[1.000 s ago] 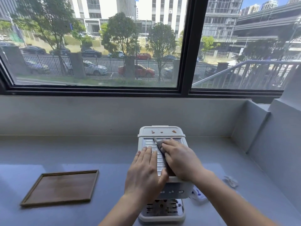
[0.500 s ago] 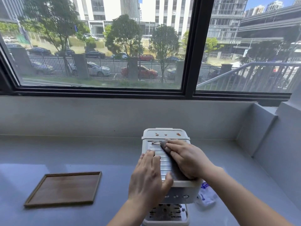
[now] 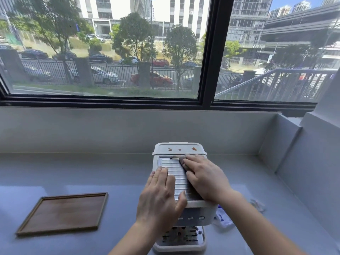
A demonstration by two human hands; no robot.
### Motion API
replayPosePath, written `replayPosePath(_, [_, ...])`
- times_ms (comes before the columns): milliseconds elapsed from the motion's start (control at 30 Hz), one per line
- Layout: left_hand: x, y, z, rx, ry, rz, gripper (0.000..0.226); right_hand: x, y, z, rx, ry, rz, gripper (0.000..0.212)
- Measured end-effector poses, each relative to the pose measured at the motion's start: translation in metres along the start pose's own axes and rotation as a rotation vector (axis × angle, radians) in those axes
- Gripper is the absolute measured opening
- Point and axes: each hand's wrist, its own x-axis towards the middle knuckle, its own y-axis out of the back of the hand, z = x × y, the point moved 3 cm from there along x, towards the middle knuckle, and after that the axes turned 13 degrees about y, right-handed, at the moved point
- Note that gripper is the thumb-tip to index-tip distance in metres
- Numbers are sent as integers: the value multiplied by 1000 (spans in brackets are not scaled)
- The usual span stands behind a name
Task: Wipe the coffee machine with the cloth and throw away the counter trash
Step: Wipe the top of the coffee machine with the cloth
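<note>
**Wiping the machine top, trash still on the counter**

Nearest me, the drip tray [image 3: 181, 238] sits at the foot of the coffee machine [image 3: 172, 163]. I see dark slots and some brownish marks in its grid, but I cannot tell whether anything is lying in it.

Just right of the machine's base, a crumpled blue-and-white wrapper [image 3: 223, 218] lies on the counter [image 3: 92, 172], with a smaller white scrap [image 3: 257, 205] a little beyond it. I take both to be the trash that has yet to be thrown away. A wooden tray [image 3: 64, 212] lies flat, well off to the left.

My left hand [image 3: 160, 196] is laid flat on the ribbed top with its fingers straight and its thumb hooked over the front edge. It grips nothing, and I judge it is there to brace the machine against the wiping push.

My right hand [image 3: 207, 179] presses the dark cloth [image 3: 183, 161] down with its fingers extended. The cloth is spread under the palm along the right side of the top.

Just past the fingertips, brown spots [image 3: 180, 149] dot the rear lid, and they are probably the next thing to wipe. Beyond the back wall is the window [image 3: 110, 52].
</note>
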Motion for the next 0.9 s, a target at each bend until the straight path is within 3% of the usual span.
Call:
replayPosePath(133, [0, -1, 0, -22, -3, 6, 44, -25, -1, -3, 93, 52, -29, 44])
replayPosePath(300, [1, 1, 2, -35, 11, -35, 46, -11, 6, 20, 147, -258, 169, 30])
replayPosePath(400, [6, 1, -1, 20, -1, -134, 55, -10, 1, 7, 24, -156, 159, 23])
replayPosePath(467, [15, 2, 0, 40, 3, -166, 51, -18, 3, 11, 64, -149, 182, 26])
replayPosePath(733, [25, -6, 4, 44, 60, -169, 45, 26, -3, 48, 170, -528, 252, 26])
replayPosePath(900, [26, -5, 7, 36, 47, -151, 44, 40, -2, 56, 247, -482, 203, 33])
